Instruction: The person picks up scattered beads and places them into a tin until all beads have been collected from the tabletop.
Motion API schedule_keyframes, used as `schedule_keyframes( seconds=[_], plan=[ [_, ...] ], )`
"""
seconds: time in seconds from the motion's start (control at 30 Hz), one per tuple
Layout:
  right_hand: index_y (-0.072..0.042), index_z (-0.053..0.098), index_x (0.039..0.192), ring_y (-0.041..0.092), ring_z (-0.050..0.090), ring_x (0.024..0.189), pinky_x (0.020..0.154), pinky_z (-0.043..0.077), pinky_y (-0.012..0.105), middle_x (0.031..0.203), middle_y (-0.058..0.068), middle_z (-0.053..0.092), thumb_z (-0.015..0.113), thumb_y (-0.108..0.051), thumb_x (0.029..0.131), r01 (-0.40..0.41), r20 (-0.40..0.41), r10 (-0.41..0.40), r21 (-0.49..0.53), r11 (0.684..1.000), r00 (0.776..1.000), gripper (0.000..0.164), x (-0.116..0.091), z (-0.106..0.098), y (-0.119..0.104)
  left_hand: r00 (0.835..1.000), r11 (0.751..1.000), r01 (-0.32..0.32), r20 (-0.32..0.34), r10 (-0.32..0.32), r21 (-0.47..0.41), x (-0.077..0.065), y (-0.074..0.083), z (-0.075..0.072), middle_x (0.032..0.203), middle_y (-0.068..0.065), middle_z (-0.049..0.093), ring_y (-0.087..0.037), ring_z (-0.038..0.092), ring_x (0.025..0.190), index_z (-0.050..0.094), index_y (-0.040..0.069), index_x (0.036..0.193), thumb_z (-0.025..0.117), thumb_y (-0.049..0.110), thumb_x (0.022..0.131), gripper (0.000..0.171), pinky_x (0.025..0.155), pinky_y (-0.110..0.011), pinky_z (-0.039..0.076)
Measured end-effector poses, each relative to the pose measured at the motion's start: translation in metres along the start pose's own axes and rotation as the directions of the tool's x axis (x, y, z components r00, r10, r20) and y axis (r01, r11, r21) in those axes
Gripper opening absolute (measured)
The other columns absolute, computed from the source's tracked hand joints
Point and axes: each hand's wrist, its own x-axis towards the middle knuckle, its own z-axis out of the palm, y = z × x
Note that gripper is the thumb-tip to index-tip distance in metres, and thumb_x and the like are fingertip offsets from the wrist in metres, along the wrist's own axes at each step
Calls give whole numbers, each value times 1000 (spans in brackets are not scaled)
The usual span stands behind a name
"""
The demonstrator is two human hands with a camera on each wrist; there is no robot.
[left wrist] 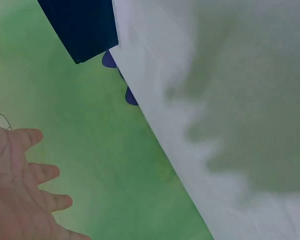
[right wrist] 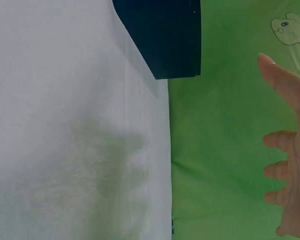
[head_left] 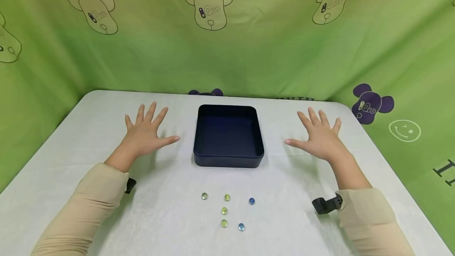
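The navy tray lies between and apart from the 2 splayed, released hands.

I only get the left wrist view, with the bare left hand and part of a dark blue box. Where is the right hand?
Observer: The bare right hand is to the right of the dark blue, open-topped box, not touching it.
Operator: What small things lie on the white table?
Observer: Six small, round, shiny beads, on the box's near side in the head view.
Operator: Which colours?
Observer: Four are greenish and two are blue.
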Motion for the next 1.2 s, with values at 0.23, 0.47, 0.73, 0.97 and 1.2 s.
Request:
schedule_keyframes(
  seconds=[0.23, 0.47, 0.73, 0.97, 1.2],
  plan=[
    [-7, 15, 139, 43, -6, 124, 84, -20, 61, 139, 25, 5, 51, -61, 73, 60, 1, -60, 59, 996, 998, 93, -10, 5, 0, 1000, 1000, 0, 13, 0, 12, -1, 2, 2, 143, -14, -4, -41, -10, 125, 9, 18, 141, 32, 77, 68, 96, 84, -68, -6],
    [-7, 18, 138, 42, -1, 125, 87, -16, 61, 139, 24, 9, 54, -59, 73, 119, -20, -118, 86, 989, 993, 90, -17, 15, -6, 1000, 1000, -9, 4, 8, 15, -2, 4, 6, 143, -14, -1, -40, -7, 125, 12, 17, 140, 34, 76, 69, 95, 84, -69, -3],
    [-7, 19, 138, 38, 0, 127, 89, -14, 60, 139, 23, 11, 55, -56, 74, 165, -6, -166, 125, 978, 986, 88, -29, 27, -13, 999, 999, -38, 8, 38, 8, 0, 10, 10, 143, -13, -3, -40, -7, 125, 12, 17, 140, 33, 76, 69, 95, 84, -69, -2],
    [-8, 20, 138, 37, 1, 127, 90, -14, 58, 140, 22, 12, 57, -55, 73, 189, -4, -190, 147, 971, 982, 88, -39, 33, -19, 998, 998, -59, 11, 59, -10, 1, 14, 13, 143, -13, -3, -40, -8, 125, 11, 17, 140, 34, 75, 70, 94, 84, -69, -2],
    [-10, 20, 138, 36, 7, 127, 92, -10, 58, 140, 20, 15, 57, -56, 73, 221, -7, -223, 156, 963, 975, 87, -48, 37, -27, 998, 998, -66, 2, 66, -9, 4, 21, 18, 144, -11, -1, -38, -5, 126, 13, 19, 140, 37, 74, 70, 93, 85, -68, 2]
  ],
)
